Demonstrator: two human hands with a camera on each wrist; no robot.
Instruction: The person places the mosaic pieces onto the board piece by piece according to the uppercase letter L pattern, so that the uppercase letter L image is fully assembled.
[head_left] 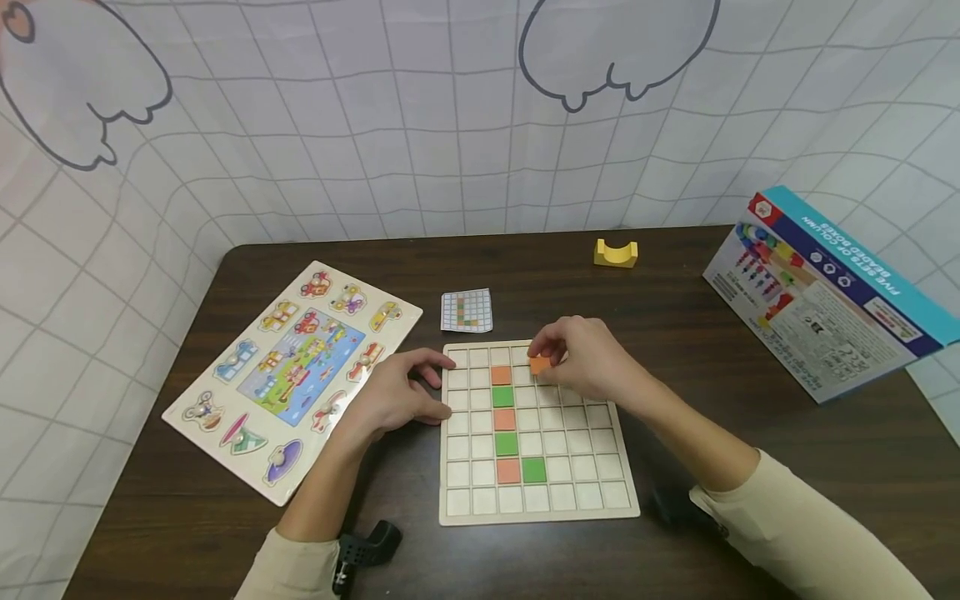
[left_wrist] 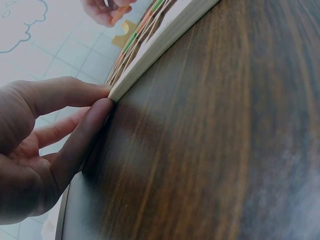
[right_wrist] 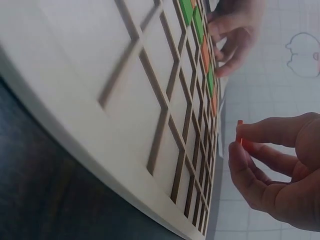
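A pale wooden grid board (head_left: 480,500) lies on the dark table. One column holds alternating orange tiles (head_left: 500,376) and green tiles (head_left: 507,443), and another green tile (head_left: 533,469) sits right of the lowest orange one. My right hand (head_left: 585,358) pinches an orange tile (head_left: 539,365) between thumb and fingers; in the right wrist view this tile (right_wrist: 239,131) is held on edge, apart from the board. My left hand (head_left: 393,396) touches the board's left edge with fairly straight thumb and index finger, spaced along it.
Behind the board lies a small pattern card (head_left: 467,311). A picture puzzle board (head_left: 225,392) lies at left, partly behind my left forearm. A yellow arched block (head_left: 615,253) stands near the back edge, and a large printed box (head_left: 817,300) stands at right.
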